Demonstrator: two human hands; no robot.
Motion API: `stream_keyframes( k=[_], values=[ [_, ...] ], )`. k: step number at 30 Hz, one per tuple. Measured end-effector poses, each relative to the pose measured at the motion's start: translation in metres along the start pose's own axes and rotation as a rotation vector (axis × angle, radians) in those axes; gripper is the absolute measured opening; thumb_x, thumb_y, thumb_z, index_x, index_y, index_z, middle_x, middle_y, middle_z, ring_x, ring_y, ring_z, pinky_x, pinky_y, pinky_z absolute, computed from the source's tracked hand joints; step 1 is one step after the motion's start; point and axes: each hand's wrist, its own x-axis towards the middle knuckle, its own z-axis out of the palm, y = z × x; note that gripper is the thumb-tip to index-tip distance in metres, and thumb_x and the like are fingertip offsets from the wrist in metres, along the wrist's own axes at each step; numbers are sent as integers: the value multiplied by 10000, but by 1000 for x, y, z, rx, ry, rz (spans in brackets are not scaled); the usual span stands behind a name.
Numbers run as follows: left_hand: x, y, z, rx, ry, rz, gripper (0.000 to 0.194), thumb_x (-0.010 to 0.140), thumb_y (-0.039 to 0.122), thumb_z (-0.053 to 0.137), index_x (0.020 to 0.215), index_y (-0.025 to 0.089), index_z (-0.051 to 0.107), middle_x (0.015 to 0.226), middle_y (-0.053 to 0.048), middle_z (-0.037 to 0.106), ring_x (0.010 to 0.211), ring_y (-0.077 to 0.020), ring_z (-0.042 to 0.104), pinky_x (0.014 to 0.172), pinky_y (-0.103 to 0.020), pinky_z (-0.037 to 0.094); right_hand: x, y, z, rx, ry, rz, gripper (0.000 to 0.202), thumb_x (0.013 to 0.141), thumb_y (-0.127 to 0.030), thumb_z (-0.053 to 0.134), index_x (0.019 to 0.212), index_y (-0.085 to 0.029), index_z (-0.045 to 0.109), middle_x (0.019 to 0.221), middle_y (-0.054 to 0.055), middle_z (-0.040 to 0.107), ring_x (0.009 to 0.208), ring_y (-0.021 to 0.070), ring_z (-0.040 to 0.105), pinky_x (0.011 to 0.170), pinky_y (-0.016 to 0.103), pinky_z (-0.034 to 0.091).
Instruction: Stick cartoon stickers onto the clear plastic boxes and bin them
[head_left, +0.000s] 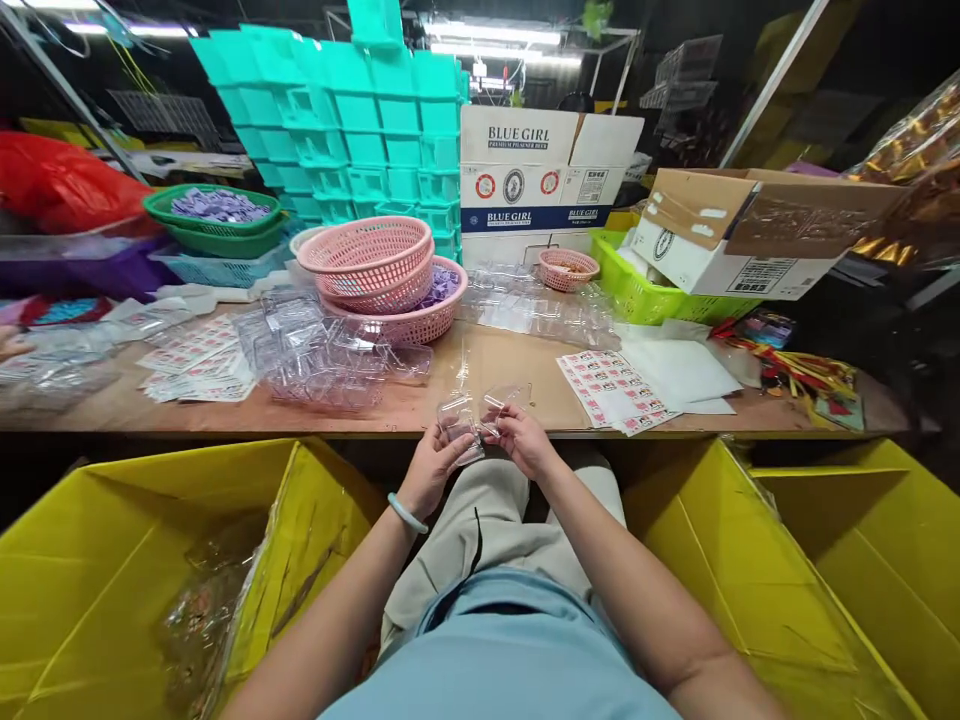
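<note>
Jointly held — clear plastic packaging [456, 410] at the near edge of the counter [444, 355]

Held above the lap [487, 510], in two see-through parts; hard to tell whether hinged or separate. Gripped on the left part by the left hand [432, 468], with fingers curled in against the plastic; pinched on the right part by the right hand [526, 441], with fingers almost closed. To the left: a heap of clear plastic trays [322, 350], beside fanned label sheets [201, 362]. To the right: more printed sheets [609, 390], partly under white paper [686, 368]. Farther back: pink baskets [367, 246], a tall stack of teal bins [390, 120] and a white carton [517, 150]. Below, on both sides — yellow boxes [90, 560].
</note>
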Motion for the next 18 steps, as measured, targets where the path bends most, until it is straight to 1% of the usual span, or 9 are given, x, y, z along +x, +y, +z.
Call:
stream_keyframes(
  k=[3, 6, 7, 9, 11, 13, 15, 16, 18],
  values=[
    [16, 2, -10, -10, 51, -31, 546, 672, 278, 810, 1130, 158, 538, 1005, -70, 691, 869, -172, 671, 760, -291, 545, 20, -8, -11, -264, 60, 22, 290, 692, -212, 468, 971, -192, 543, 920, 45, 649, 666, 145, 609, 646, 314, 527],
    [32, 9, -21, -65, 96, -64, 550, 705, 320, 785, 1152, 168, 502, 998, -73, 691, 818, -174, 680, 716, -300, 549, 53, -26, -21, -589, 122, -5, 299, 685, -146, 452, 958, -203, 560, 1012, 57, 619, 797, 174, 597, 765, 345, 499],
    [37, 13, -25, -112, 81, -96, 515, 733, 344, 757, 1145, 166, 504, 1008, -81, 689, 817, -179, 681, 715, -309, 549, 66, -33, -25, -695, 133, -18, 297, 685, -128, 461, 949, -204, 574, 1029, 65, 614, 863, 191, 590, 823, 357, 476],
    [49, 21, -30, -255, -2, -188, 424, 808, 394, 659, 1131, 149, 535, 1060, -106, 676, 856, -193, 677, 748, -330, 547, 94, -46, -31, -885, 136, -28, 302, 693, -101, 480, 949, -205, 602, 1032, 81, 620, 948, 226, 577, 896, 376, 429],
    [60, 28, -34, -422, -91, -276, 408, 851, 418, 560, 1136, 126, 566, 1117, -126, 658, 924, -209, 663, 801, -351, 537, 121, -54, -37, -1035, 127, -8, 303, 720, -97, 488, 968, -206, 624, 994, 89, 642, 945, 249, 585, 902, 394, 414],
    [71, 32, -36, -541, -139, -342, 452, 849, 439, 506, 1152, 111, 575, 1137, -140, 650, 972, -230, 649, 827, -371, 527, 143, -58, -43, -1145, 114, 29, 299, 753, -108, 493, 992, -206, 643, 941, 92, 664, 922, 268, 601, 886, 411, 420],
    [78, 32, -38, -605, -168, -396, 505, 827, 474, 489, 1157, 102, 574, 1131, -150, 652, 979, -247, 646, 816, -374, 523, 157, -60, -50, -1214, 97, 74, 314, 786, -128, 497, 1047, -207, 653, 926, 100, 678, 920, 286, 612, 872, 431, 429],
    [81, 32, -38, -623, -180, -418, 527, 818, 493, 485, 1157, 99, 573, 1130, -153, 652, 973, -251, 648, 804, -370, 523, 161, -61, -53, -1241, 95, 82, 332, 809, -148, 497, 1100, -209, 646, 967, 108, 679, 946, 294, 612, 878, 439, 432],
    [85, 32, -36, -635, -183, -441, 551, 814, 516, 477, 1155, 93, 571, 1136, -159, 651, 963, -256, 652, 788, -360, 522, 158, -64, -57, -1286, 153, -9, 368, 864, -220, 494, 1216, -209, 602, 1138, 131, 639, 1062, 308, 579, 923, 456, 422]
  ],
)
